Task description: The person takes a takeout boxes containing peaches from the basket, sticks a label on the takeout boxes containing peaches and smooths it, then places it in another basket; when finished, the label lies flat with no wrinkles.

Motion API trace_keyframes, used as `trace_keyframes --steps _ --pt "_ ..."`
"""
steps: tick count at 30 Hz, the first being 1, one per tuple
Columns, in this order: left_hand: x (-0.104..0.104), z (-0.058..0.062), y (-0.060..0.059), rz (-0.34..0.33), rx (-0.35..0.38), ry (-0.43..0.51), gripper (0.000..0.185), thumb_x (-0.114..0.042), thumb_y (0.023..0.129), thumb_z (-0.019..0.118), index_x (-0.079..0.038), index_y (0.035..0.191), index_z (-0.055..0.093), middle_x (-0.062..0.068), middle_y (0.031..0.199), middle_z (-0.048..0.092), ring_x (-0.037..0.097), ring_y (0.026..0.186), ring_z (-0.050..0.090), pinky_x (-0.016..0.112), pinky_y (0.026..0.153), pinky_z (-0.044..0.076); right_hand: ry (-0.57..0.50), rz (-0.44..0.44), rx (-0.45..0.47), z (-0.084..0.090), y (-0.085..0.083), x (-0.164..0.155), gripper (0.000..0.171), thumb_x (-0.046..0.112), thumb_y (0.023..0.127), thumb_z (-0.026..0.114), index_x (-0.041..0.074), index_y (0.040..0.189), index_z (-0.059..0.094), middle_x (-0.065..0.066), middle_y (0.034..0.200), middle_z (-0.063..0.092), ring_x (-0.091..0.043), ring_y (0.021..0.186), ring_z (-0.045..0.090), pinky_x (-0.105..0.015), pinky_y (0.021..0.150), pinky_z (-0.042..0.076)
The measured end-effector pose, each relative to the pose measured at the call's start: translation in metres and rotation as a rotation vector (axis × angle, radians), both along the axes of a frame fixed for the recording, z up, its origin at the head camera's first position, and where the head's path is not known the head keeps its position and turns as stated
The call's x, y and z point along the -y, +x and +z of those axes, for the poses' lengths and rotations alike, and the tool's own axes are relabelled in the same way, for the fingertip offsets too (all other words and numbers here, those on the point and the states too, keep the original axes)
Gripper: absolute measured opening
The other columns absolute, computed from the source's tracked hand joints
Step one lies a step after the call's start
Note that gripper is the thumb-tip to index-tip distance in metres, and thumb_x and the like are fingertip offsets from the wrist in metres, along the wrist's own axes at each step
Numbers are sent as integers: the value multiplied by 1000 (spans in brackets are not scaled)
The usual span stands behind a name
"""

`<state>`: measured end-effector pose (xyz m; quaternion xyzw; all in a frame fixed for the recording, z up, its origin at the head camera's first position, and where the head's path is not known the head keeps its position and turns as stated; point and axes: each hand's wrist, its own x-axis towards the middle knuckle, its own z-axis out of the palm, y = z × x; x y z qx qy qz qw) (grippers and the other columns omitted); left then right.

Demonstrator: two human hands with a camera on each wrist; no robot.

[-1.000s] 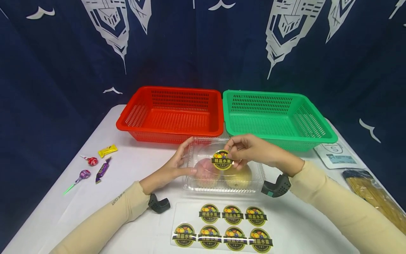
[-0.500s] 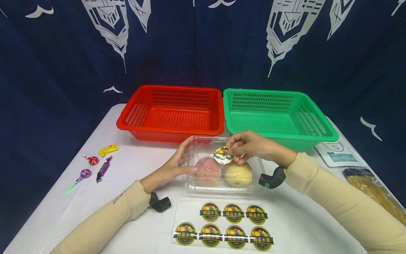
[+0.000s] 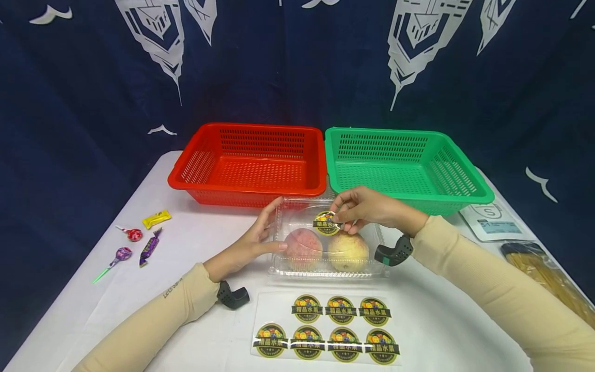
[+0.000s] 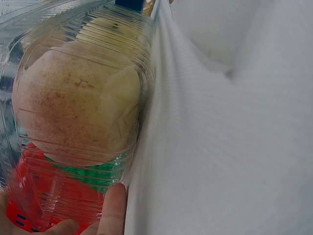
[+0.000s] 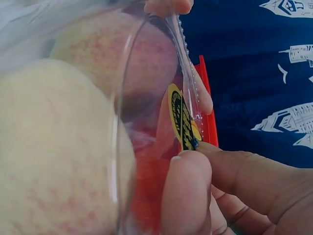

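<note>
A clear plastic clamshell box [image 3: 325, 272] holds a pinkish peach [image 3: 303, 250] and a yellowish peach [image 3: 348, 252]. My left hand [image 3: 251, 243] rests against the box's left side, fingers extended along it and thumb on its front part. In the left wrist view those fingertips [image 4: 113, 208] touch the ribbed plastic. Between thumb and fingers my right hand [image 3: 367, 209] pinches the edge of a round black-and-gold fruit sticker [image 3: 325, 225] over the lid. The right wrist view shows the sticker [image 5: 180, 117] beside the clear lid; whether it touches the plastic I cannot tell.
A sheet of several such stickers [image 3: 274, 310] lies in front of the box. Behind stand a red basket [image 3: 251, 200] and a green basket [image 3: 418, 199]. Wrapped candies [image 3: 149, 248] and lollipops [image 3: 123, 254] lie left; a white pouch [image 3: 497, 225] and a noodle-like pack [image 3: 544, 279] lie right.
My right hand has shifted slightly away from me with the sticker, which tilted and caught glare midway. The left hand stays at the box's side.
</note>
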<state>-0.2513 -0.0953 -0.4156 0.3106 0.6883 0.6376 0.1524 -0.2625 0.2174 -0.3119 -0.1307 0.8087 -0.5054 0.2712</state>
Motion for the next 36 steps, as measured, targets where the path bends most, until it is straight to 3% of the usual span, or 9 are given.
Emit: trace_keyframes --steps 9,22,29,36 --pt "0 3 1 -3 22 -12 111 -27 91 76 -17 174 4 13 181 -7 60 159 7 72 127 11 56 3 -45 1 1 6 19 -3 98 73 -9 114 64 -3 76 70 -8 62 65 -23 62 61" --pt "0 2 1 -3 26 -5 111 -27 91 77 -17 174 4 13 181 -7 59 160 7 72 128 10 144 -27 -113 -1 0 14 15 -4 93 77 -4 102 65 -3 70 67 -10 59 63 -24 59 61" --pt "0 3 2 -2 24 6 112 -30 91 79 -16 174 6 11 181 -4 46 164 0 67 130 8 186 -33 -179 0 1 13 19 0 91 81 0 96 63 -3 67 64 -10 56 58 -23 54 57" --pt "0 4 2 4 46 -19 111 -28 91 79 -20 174 5 11 181 -7 50 163 0 68 130 7 163 -12 -202 -2 1 9 17 2 92 81 -2 104 70 -3 73 61 -12 57 57 -23 53 56"
